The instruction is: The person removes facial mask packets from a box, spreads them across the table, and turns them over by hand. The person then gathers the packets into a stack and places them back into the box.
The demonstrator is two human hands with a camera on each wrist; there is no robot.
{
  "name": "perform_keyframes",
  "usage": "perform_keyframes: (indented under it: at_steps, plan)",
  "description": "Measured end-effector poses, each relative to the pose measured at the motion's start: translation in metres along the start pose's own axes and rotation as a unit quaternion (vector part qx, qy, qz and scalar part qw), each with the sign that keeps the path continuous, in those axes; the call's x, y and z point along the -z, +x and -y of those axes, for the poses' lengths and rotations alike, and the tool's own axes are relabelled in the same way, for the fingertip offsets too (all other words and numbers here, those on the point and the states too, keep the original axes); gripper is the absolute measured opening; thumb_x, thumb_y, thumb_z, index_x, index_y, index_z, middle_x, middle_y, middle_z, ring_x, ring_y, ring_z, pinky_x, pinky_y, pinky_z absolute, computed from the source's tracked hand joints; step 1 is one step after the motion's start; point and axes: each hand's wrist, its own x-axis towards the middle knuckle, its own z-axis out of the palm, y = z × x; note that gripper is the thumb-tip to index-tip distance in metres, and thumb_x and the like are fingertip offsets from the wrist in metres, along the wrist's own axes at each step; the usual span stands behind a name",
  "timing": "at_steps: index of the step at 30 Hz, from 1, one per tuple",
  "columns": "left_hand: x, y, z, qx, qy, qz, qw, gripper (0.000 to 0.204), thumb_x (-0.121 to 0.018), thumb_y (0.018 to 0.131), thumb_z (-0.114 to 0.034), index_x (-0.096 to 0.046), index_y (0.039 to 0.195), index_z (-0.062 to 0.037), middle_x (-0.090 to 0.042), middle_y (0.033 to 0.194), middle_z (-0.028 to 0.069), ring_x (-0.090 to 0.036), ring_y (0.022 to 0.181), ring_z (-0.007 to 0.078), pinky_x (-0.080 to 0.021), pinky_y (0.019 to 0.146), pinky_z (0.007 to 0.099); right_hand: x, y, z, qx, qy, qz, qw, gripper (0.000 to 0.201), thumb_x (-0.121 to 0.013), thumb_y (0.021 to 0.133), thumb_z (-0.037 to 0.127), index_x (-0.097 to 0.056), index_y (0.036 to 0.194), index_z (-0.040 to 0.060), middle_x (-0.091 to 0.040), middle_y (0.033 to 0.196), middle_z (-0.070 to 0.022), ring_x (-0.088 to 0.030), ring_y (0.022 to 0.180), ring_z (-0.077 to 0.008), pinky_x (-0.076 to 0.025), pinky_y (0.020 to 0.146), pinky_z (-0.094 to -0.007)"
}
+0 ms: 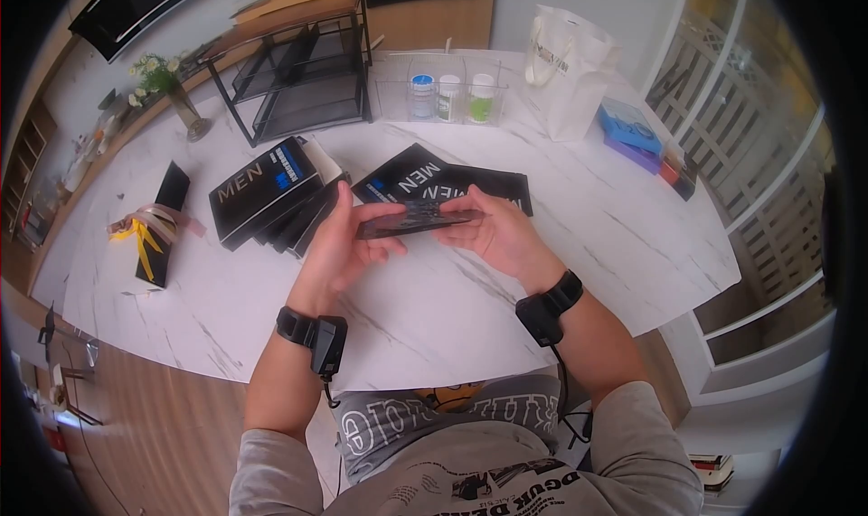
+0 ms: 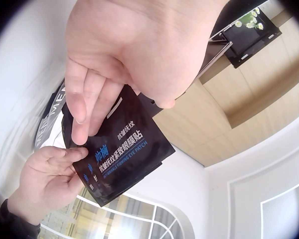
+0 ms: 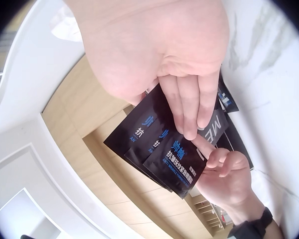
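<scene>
Both hands hold a small fanned stack of black eye patch sachets (image 1: 418,220) above the white marble-patterned table. My left hand (image 1: 336,243) grips the stack's left end, thumb up and fingers beneath. At the other end my right hand (image 1: 499,236) pinches it. Blue and white lettering covers the sachets (image 2: 127,157) in the left wrist view. Overlapping edges of three sachets (image 3: 173,162) show in the right wrist view. Behind the hands, more black sachets (image 1: 407,174) marked MEN lie spread on the table.
Black MEN boxes (image 1: 258,195) lie piled left of the hands, beside a black box with a ribbon (image 1: 149,231). Further back are a black rack (image 1: 303,78), a clear organizer with bottles (image 1: 448,98), a white paper bag (image 1: 571,73) and blue and purple boxes (image 1: 631,135).
</scene>
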Motion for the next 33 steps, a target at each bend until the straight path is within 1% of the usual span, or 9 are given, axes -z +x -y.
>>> perform_keyframes:
  at_steps: [11, 14, 17, 20, 21, 24, 25, 27, 33]
  plan:
    - [-0.002, 0.000, 0.001, -0.011, -0.004, -0.008, 1.000, 0.090, -0.027, 0.098, -0.070, -0.063, 0.117, 0.0105, -0.066, 0.113, 0.0205, -0.071, 0.073, 0.0282, -0.053, 0.056, 0.0260, -0.002, -0.001, 0.001, -0.001, -0.008, 0.006, 1.000, 0.047, -0.044, 0.107, 0.035, -0.063, 0.115, -0.0070, -0.069, 0.109, -0.0213, -0.069, 0.104, -0.0365, -0.052, 0.098, -0.0455]
    - [-0.003, -0.002, -0.001, -0.013, 0.004, -0.001, 1.000, 0.089, -0.027, 0.098, -0.069, -0.064, 0.116, 0.0103, -0.068, 0.107, 0.0186, -0.071, 0.077, 0.0261, -0.054, 0.061, 0.0278, 0.000, -0.001, 0.002, 0.000, -0.003, 0.034, 0.999, 0.042, -0.045, 0.106, 0.031, -0.064, 0.114, -0.0061, -0.069, 0.109, -0.0189, -0.068, 0.105, -0.0332, -0.053, 0.098, -0.0442]
    - [-0.009, -0.005, 0.000, -0.057, 0.025, -0.017, 0.998, 0.086, -0.027, 0.100, -0.067, -0.067, 0.112, 0.0087, -0.070, 0.104, 0.0163, -0.070, 0.085, 0.0219, -0.055, 0.073, 0.0297, -0.013, -0.010, 0.006, -0.016, -0.051, -0.025, 0.998, 0.030, -0.051, 0.103, 0.019, -0.065, 0.113, -0.0050, -0.069, 0.109, -0.0146, -0.067, 0.106, -0.0269, -0.053, 0.096, -0.0385]
    - [0.003, -0.006, 0.000, -0.180, 0.264, 0.019, 0.947, 0.079, -0.030, 0.103, -0.061, -0.070, 0.108, 0.0067, -0.071, 0.103, 0.0129, -0.068, 0.093, 0.0175, -0.053, 0.083, 0.0298, -0.007, -0.007, 0.004, -0.023, -0.140, 0.017, 0.990, 0.017, -0.060, 0.096, 0.009, -0.068, 0.106, -0.0027, -0.066, 0.112, -0.0114, -0.065, 0.102, -0.0206, -0.053, 0.093, -0.0340]
    - [0.004, -0.008, 0.001, -0.229, 0.301, 0.042, 0.925, 0.051, -0.048, 0.104, -0.041, -0.071, 0.107, 0.0038, -0.071, 0.106, 0.0104, -0.066, 0.096, 0.0145, -0.052, 0.086, 0.0273, 0.004, -0.003, 0.001, -0.043, -0.176, 0.031, 0.983, 0.027, -0.062, 0.093, 0.002, -0.062, 0.120, -0.0010, -0.061, 0.125, -0.0127, -0.062, 0.111, -0.0192, -0.051, 0.096, -0.0321]
    - [-0.006, -0.013, 0.000, -0.181, 0.304, 0.038, 0.935, 0.025, -0.063, 0.097, -0.018, -0.071, 0.111, 0.0016, -0.071, 0.107, 0.0081, -0.065, 0.097, 0.0128, -0.051, 0.087, 0.0263, -0.017, -0.006, 0.001, 0.066, -0.111, 0.008, 0.992, 0.044, -0.061, 0.095, 0.002, -0.049, 0.137, 0.0020, -0.060, 0.126, -0.0109, -0.062, 0.111, -0.0172, -0.052, 0.095, -0.0320]
    - [-0.006, -0.012, 0.000, -0.159, 0.283, 0.034, 0.945, 0.023, -0.068, 0.090, -0.002, -0.071, 0.112, -0.0004, -0.071, 0.108, 0.0069, -0.064, 0.097, 0.0116, -0.051, 0.087, 0.0263, -0.019, -0.005, 0.000, 0.069, -0.101, -0.010, 0.992, 0.047, -0.061, 0.095, 0.002, -0.045, 0.139, 0.0028, -0.059, 0.128, -0.0106, -0.062, 0.111, -0.0171, -0.052, 0.096, -0.0324]
    - [-0.009, -0.014, 0.000, -0.162, 0.303, 0.039, 0.938, 0.023, -0.069, 0.090, -0.002, -0.071, 0.113, -0.0006, -0.071, 0.108, 0.0064, -0.064, 0.097, 0.0112, -0.052, 0.087, 0.0261, -0.020, -0.004, -0.001, 0.075, -0.080, -0.046, 0.993, 0.055, -0.061, 0.095, 0.002, -0.038, 0.145, 0.0045, -0.057, 0.130, -0.0098, -0.061, 0.112, -0.0169, -0.051, 0.097, -0.0330]
    - [-0.016, -0.015, 0.001, -0.132, 0.355, 0.051, 0.924, 0.030, -0.070, 0.087, 0.002, -0.070, 0.117, -0.0015, -0.070, 0.110, 0.0063, -0.064, 0.097, 0.0117, -0.052, 0.087, 0.0256, -0.005, -0.001, -0.007, 0.046, -0.113, -0.003, 0.993, 0.038, -0.063, 0.094, 0.002, -0.055, 0.131, 0.0005, -0.063, 0.123, -0.0079, -0.062, 0.108, -0.0157, -0.052, 0.096, -0.0331]
